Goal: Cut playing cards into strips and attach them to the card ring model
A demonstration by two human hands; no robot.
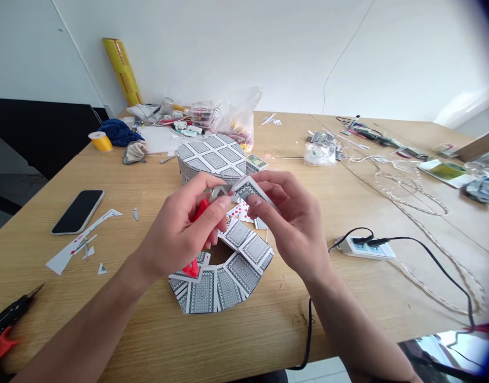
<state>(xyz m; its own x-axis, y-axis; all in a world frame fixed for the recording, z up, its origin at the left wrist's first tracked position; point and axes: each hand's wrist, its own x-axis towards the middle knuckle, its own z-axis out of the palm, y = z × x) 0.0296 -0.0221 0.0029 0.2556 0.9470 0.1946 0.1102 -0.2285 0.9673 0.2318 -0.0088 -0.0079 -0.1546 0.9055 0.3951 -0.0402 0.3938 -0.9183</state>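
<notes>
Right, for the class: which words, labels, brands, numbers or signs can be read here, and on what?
"12", following marks unclear: table
Red diamond signs: face-up card
Too blurred to read: red print on yellow roll
No brand is legible.

Left hand (184, 223) (near right hand (296, 226)) curled.

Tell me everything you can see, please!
Table: one, brown, underneath
Round box: one, grey, middle
Card ring: one, grey, front
Phone: one, black, left
Scraps: several, white, beside phone
Pointed tool: one, black-red, near left
Roll: one, yellow, back left
Spool: one, yellow, back left
Bags: two-plus, clear, back
Power strip: one, white, right
Cords: several, black or white, right
Clutter: uncounted, mixed, back
Scissors: one, red-handled, centre
Playing card: one, grey, centre
Left grip: one, bare, holding scissors
Right grip: one, bare, holding card
</notes>
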